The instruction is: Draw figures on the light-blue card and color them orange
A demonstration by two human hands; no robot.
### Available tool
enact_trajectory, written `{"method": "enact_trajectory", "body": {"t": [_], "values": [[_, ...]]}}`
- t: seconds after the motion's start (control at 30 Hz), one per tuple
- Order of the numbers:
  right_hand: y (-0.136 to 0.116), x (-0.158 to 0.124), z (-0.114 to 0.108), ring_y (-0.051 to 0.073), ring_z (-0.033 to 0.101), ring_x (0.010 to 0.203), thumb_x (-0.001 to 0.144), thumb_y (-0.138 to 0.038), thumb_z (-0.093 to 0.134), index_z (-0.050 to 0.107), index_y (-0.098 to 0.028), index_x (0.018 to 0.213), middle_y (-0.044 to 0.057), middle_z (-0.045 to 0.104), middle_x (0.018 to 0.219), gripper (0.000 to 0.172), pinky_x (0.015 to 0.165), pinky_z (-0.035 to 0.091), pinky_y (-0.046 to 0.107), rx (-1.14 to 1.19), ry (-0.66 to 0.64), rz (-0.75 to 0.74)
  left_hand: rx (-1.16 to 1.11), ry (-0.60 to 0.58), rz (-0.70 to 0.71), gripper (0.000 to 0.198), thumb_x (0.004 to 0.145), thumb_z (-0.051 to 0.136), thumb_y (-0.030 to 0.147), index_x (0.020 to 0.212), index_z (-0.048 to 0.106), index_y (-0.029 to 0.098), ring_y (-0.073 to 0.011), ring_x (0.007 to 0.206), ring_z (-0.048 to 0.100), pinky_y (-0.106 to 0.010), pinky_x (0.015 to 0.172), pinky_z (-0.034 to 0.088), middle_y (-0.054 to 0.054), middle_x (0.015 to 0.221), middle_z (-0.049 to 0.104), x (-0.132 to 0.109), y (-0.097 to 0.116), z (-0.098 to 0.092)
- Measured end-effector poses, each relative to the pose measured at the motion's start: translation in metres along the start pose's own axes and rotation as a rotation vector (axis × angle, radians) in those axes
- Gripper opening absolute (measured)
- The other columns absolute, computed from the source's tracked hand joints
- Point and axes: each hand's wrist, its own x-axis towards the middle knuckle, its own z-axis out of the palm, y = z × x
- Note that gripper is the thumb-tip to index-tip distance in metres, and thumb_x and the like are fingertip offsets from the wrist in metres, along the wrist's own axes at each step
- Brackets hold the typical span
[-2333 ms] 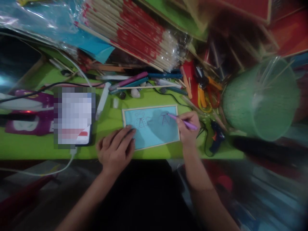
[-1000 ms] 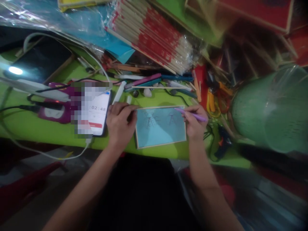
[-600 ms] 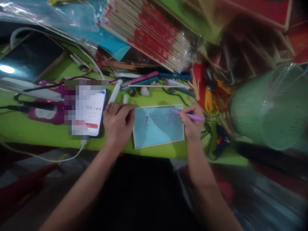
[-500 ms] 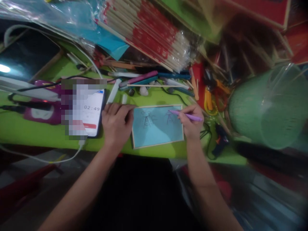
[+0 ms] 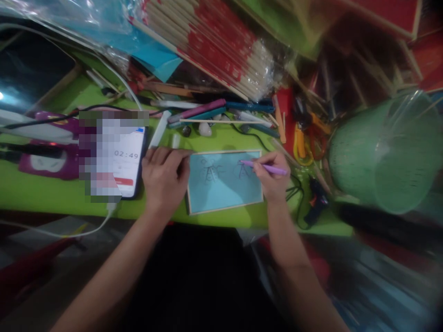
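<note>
A small light-blue board (image 5: 224, 189) with a pale wooden rim lies on the green table (image 5: 44, 193) in front of me. Two dark line drawings sit on its upper half. My right hand (image 5: 273, 177) pinches a purple pen (image 5: 265, 167), its tip touching the right drawing. My left hand (image 5: 164, 177) rests on the table at the board's left edge, fingers curled and pressed against the rim's top left corner.
A phone (image 5: 126, 161) showing a timer lies left of my left hand, with a white cable. A purple device (image 5: 41, 163) lies further left. Pens, sticks, scissors (image 5: 304, 138), a bundle of red-and-tan sticks (image 5: 214, 46) and a green basket (image 5: 384, 152) crowd the back and right.
My left hand moved from the board's lower left corner up to its top left corner. The pen tip stays on the right drawing, shifting slightly left. The view shifted.
</note>
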Motion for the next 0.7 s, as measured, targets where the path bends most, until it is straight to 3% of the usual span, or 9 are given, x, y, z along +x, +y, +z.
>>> {"method": "enact_trajectory", "body": {"t": [0.7], "values": [[0.0032, 0.0004, -0.0004, 0.013, 0.062, 0.066, 0.083, -0.025, 0.073, 0.060, -0.025, 0.079, -0.006, 0.063, 0.071, 0.013, 0.068, 0.057, 0.034, 0.022, 0.001, 0.009, -0.020, -0.009, -0.023, 0.022, 0.104, 0.052, 0.032, 0.105, 0.073, 0.035, -0.0276, 0.094, 0.066, -0.051, 0.099, 0.048, -0.004, 0.091, 0.071, 0.0002, 0.0016, -0.0003]]}}
